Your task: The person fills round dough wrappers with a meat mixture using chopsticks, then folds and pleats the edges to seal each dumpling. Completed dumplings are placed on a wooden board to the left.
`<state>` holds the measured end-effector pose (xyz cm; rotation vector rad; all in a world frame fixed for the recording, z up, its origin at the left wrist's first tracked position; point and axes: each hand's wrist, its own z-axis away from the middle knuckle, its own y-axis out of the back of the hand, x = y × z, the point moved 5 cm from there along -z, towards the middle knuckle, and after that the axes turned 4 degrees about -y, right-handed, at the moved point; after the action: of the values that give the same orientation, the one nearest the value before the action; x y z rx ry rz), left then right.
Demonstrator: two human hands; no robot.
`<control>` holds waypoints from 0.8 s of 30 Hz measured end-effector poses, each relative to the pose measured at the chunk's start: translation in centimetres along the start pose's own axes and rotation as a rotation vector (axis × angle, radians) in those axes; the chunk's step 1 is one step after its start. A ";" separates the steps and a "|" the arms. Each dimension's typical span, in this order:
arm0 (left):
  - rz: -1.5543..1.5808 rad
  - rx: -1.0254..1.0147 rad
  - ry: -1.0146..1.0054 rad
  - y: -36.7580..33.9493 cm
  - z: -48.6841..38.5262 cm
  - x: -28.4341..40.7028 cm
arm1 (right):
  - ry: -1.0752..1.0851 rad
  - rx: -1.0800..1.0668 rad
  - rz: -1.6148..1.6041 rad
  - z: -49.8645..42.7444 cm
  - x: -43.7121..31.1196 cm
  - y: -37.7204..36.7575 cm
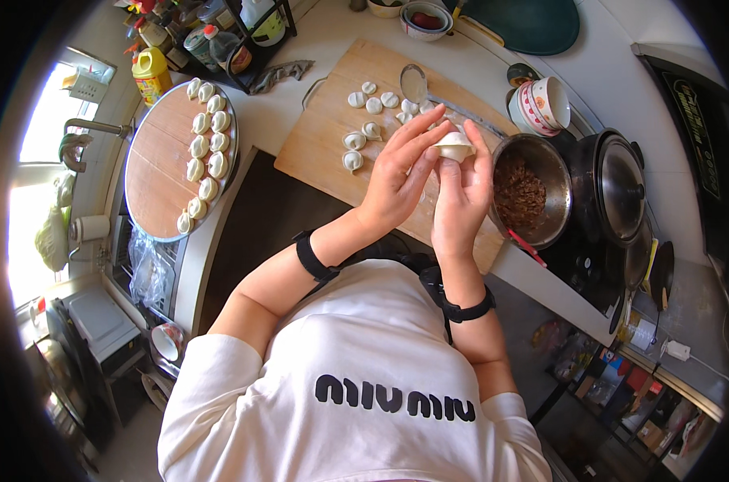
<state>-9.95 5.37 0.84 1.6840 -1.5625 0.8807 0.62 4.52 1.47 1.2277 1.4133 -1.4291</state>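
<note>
Near the middle of the view, my left hand [394, 178] and my right hand [464, 193] meet around a folded dumpling [454, 147]. My right thumb and fingers grip it from below and the side, while my left fingertips press its left edge. Beneath both hands lies a wooden board [322, 138] with several flattened dough rounds [373, 106], a few finished dumplings [353, 160] and a metal ladle [414, 83]. To the right of my right hand, a steel bowl [558, 181] holds brown filling [521, 191]; a red handle rests at its near rim.
At left, a round tray [159, 162] carries rows of shaped dumplings beside the faucet [96, 125]. A lidded pot [622, 187] stands on the stove right of the bowl. Stacked bowls [545, 105] and a rack of bottles [238, 48] are farther back.
</note>
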 end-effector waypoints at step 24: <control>-0.253 -0.070 -0.155 8.4 0.5 -1.9 | -0.355 -0.021 -0.040 0.0 4.0 -4.4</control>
<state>-18.43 5.55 -0.80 1.8851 -1.4200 0.5719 -4.57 5.35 -1.25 0.8817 1.2096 -1.5653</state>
